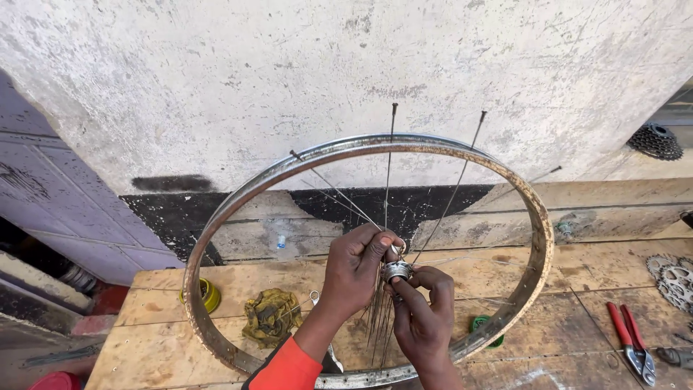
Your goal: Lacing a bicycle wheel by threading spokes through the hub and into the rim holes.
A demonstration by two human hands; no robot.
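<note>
A rusty metal bicycle rim (538, 238) stands nearly upright in front of me over a wooden bench. At its middle is a small silver hub (396, 271) with several thin spokes (388, 173) fanning up past the rim and others hanging down. My left hand (355, 271), in an orange sleeve, pinches the hub and a spoke from the left. My right hand (422, 314) grips the hub from below and the right.
On the wooden bench (556, 347) lie a dirty yellow rag (271, 314), a yellow tin (208, 295), a green object (482, 326), red-handled pliers (629, 339) and a sprocket (671, 278). A cassette (655, 141) sits on a ledge by the plastered wall (289, 72).
</note>
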